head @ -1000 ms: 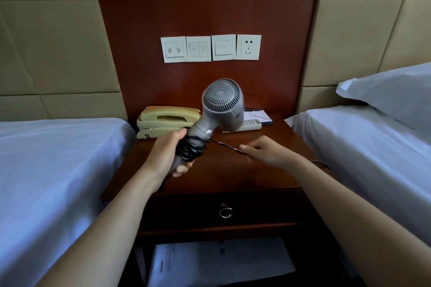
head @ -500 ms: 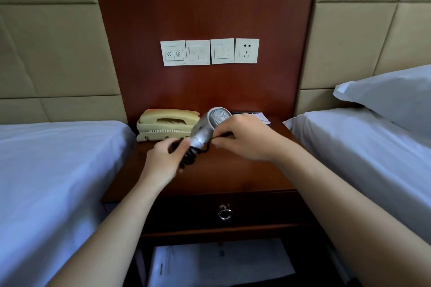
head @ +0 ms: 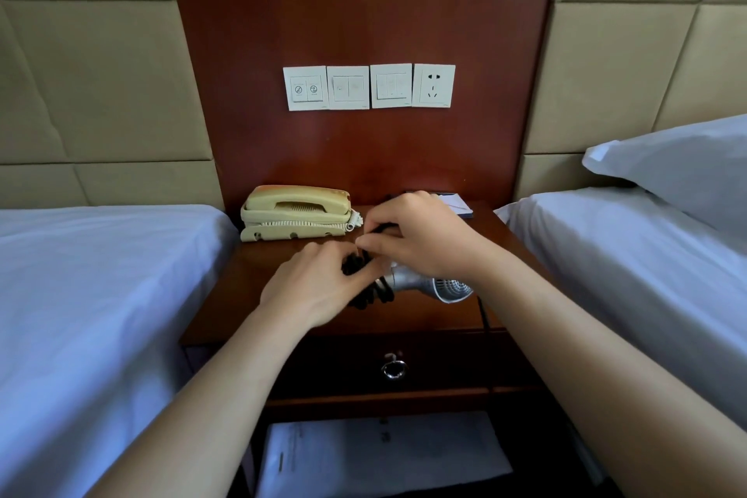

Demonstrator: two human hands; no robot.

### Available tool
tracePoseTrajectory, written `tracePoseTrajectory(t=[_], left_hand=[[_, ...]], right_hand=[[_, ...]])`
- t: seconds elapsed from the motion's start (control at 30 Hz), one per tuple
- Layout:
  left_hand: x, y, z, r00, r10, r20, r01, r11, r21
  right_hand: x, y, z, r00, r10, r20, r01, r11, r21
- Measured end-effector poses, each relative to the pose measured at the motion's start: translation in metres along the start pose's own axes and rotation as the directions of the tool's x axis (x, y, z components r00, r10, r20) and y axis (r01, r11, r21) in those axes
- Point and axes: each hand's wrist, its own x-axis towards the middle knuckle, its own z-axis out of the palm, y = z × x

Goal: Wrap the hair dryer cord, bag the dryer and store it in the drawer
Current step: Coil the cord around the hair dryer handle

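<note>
A silver hair dryer [head: 428, 284] lies low over the wooden nightstand [head: 424, 315], its grilled end turned toward me and to the right. Black cord [head: 374, 293] is coiled around its handle. My left hand [head: 313, 283] grips the handle and the coils. My right hand [head: 420, 237] reaches over the dryer body and pinches the cord near the handle. A loose length of cord [head: 484, 315] drops over the nightstand's front right edge. The drawer [head: 394, 366] below, with a metal ring pull, is closed. No bag is in sight.
A beige telephone [head: 297, 212] stands at the back left of the nightstand, a notepad [head: 456, 203] at the back right. White beds [head: 93, 295] flank both sides, with a pillow [head: 679, 170] on the right one. Wall switches and a socket [head: 433, 85] hang above. A white sheet [head: 384, 453] lies below.
The dryer has come down from upright to lying low with its grille turned toward me. My right hand moved from the loose cord on the right onto the handle.
</note>
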Motion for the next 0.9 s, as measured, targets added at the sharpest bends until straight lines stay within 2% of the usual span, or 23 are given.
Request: tracePoseTrajectory(t=[0.2,0.33,0.4,0.47,0.53,0.6,0.63,0.77,0.9], left_hand=[[-0.002,-0.002,-0.005,0.995,0.04,-0.088,-0.034,0.997,0.064],[0.0,-0.014,-0.008,0.994,0.017,-0.111,-0.019,1.0,-0.009],[0.002,-0.024,-0.008,0.997,0.006,-0.076,-0.017,0.989,-0.145],[0.004,-0.031,-0.008,1.0,0.022,-0.004,-0.021,0.923,-0.385],[0.006,-0.034,-0.007,0.997,0.05,0.062,-0.004,0.808,-0.589],[0.005,-0.033,-0.007,0.991,0.059,0.12,0.042,0.713,-0.7],[0.006,-0.032,-0.006,0.988,0.067,0.14,0.058,0.679,-0.732],[0.008,-0.026,-0.003,0.986,0.082,0.148,0.079,0.552,-0.83],[0.013,-0.025,0.001,0.991,0.016,0.134,0.119,0.366,-0.923]], right_hand=[[-0.001,0.019,-0.012,0.993,0.115,0.028,-0.119,0.966,0.23],[-0.004,0.048,-0.018,0.98,0.192,0.058,-0.2,0.917,0.345],[-0.007,0.063,-0.019,0.971,0.236,0.046,-0.235,0.894,0.381],[-0.013,0.078,-0.018,0.957,0.284,0.06,-0.278,0.838,0.47],[-0.02,0.089,-0.014,0.93,0.342,0.134,-0.347,0.7,0.624],[-0.022,0.098,-0.007,0.91,0.377,0.172,-0.38,0.594,0.709],[-0.022,0.101,-0.002,0.901,0.402,0.165,-0.393,0.591,0.704],[-0.021,0.105,0.018,0.89,0.445,0.098,-0.424,0.731,0.535],[-0.022,0.098,0.023,0.915,0.331,0.231,-0.396,0.849,0.35]])
